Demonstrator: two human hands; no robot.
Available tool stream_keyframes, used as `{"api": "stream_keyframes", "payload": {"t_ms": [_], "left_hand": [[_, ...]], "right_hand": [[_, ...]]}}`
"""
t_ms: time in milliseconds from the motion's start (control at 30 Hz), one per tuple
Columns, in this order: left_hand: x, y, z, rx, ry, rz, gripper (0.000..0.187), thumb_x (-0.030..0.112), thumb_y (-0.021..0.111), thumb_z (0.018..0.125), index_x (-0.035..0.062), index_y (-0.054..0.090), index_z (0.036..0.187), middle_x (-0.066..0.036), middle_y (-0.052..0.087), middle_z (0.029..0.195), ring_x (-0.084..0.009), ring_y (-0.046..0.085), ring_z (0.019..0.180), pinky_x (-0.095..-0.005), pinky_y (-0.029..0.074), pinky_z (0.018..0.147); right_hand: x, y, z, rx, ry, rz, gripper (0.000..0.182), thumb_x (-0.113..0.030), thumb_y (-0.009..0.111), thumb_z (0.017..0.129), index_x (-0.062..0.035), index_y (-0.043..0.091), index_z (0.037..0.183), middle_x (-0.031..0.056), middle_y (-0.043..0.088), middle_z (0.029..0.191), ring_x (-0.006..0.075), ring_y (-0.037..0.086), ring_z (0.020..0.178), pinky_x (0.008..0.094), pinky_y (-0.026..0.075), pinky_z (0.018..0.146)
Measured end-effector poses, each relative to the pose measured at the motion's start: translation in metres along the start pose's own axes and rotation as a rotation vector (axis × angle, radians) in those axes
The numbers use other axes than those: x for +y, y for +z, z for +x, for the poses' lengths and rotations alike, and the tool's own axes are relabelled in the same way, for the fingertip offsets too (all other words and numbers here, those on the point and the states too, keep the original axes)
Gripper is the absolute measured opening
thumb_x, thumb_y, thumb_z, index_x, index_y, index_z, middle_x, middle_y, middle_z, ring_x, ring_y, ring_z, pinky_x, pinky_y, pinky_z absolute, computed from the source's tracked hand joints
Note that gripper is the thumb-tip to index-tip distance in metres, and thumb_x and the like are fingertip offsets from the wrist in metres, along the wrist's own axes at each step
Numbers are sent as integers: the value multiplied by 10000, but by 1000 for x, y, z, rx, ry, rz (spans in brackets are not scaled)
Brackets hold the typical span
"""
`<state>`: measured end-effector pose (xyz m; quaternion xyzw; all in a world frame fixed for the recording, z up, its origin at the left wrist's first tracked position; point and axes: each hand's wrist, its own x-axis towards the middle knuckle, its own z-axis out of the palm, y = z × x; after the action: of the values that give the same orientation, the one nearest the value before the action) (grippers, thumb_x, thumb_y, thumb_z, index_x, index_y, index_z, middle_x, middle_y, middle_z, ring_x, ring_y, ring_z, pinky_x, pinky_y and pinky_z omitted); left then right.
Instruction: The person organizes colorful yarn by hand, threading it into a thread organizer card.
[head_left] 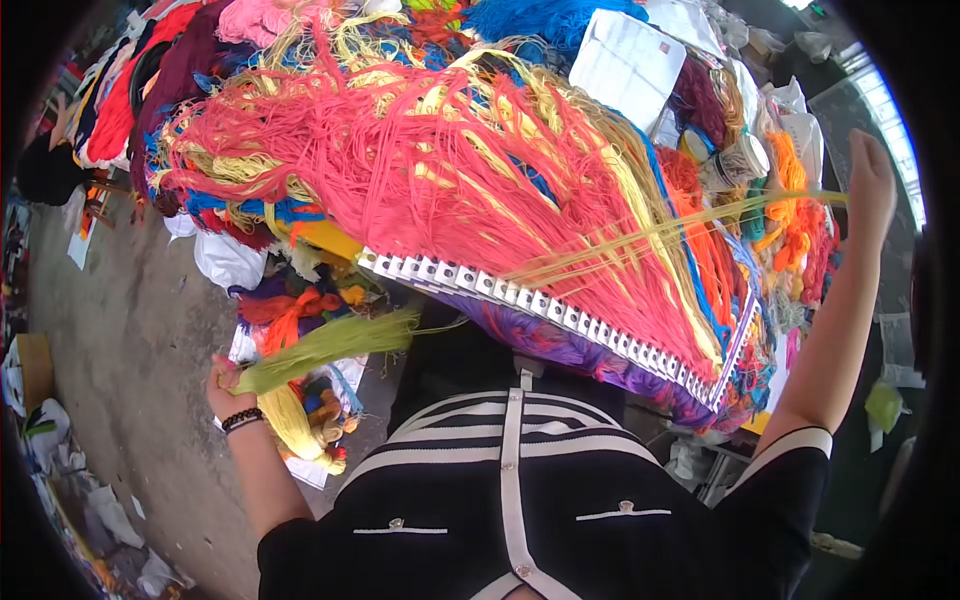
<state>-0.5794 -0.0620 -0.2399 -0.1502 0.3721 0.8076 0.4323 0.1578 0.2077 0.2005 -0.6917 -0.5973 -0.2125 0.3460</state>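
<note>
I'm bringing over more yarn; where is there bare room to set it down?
Grey floor left of the left hand, between the white bag and the brown box, looks open. The yarn heap is crowded, with yellow strands stretched over it to the right hand.

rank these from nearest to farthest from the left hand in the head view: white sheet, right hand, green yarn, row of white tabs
From the left hand:
1. green yarn, gripped in it
2. row of white tabs, along the pile's near edge
3. white sheet, atop the pile, toward the right
4. right hand, raised at far right
</note>
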Motion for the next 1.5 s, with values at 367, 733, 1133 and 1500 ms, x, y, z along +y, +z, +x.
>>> {"api": "stream_keyframes", "payload": {"t_ms": [367, 733, 1133, 1500], "left_hand": [[-138, 182, -120, -648, -285, 808, 366, 263, 500, 931, 61, 519, 1236, -49, 639, 1087, -42, 406, 600, -184, 362, 554], [-195, 208, -113, -585, 393, 1267, 119, 69, 647, 731, 32, 612, 839, -48, 608, 724, -162, 629, 711, -325, 485, 641], [-192, 222, -116, -616, -95, 914, 124, 1, 586, 796, 26, 563, 916, -50, 598, 779, -141, 592, 632, -236, 429, 526], [-163, 219, -115, -660, 10, 901, 166, 39, 638, 805, 50, 568, 955, -63, 631, 875, -139, 599, 763, -262, 469, 647]], "right_hand": [[-247, 145, -267, -1230, -357, 748, 202, -190, 590, 839, -6, 668, 812, 88, 615, 633, 125, 585, 571, 281, 474, 562], [-279, 199, -295, -1627, 129, 854, 248, -172, 499, 846, 21, 641, 781, 82, 630, 635, 148, 592, 522, 279, 476, 508], [-281, 213, -298, -1560, -178, 759, 273, -196, 487, 857, 4, 640, 748, 99, 617, 623, 178, 588, 510, 310, 481, 504], [-273, 198, -296, -1520, 100, 885, 157, -154, 494, 901, -11, 554, 916, 93, 620, 688, 154, 590, 613, 283, 474, 573]]}}
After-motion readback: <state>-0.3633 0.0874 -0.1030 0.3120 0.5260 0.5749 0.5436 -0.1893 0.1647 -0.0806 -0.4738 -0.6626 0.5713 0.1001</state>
